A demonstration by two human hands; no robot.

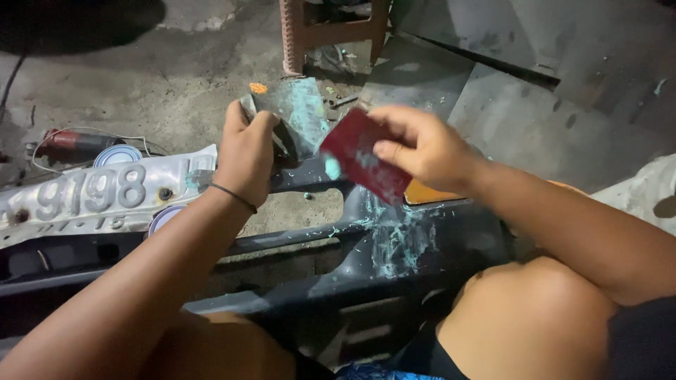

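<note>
Both hands (246, 151) closed: board (299, 112), red spreader (362, 155).

One head camera looks steeply down, close over the lap.

A long silver plate (98, 193) with raised figures lies at the left, on the dark bumper (394, 267), dented and grimy. Two round tins sit by it: one (117, 155) just behind its upper edge, pale blue on top, the other (163, 218) half hidden under its lower edge. No screens or printed labels that I can see.
</note>
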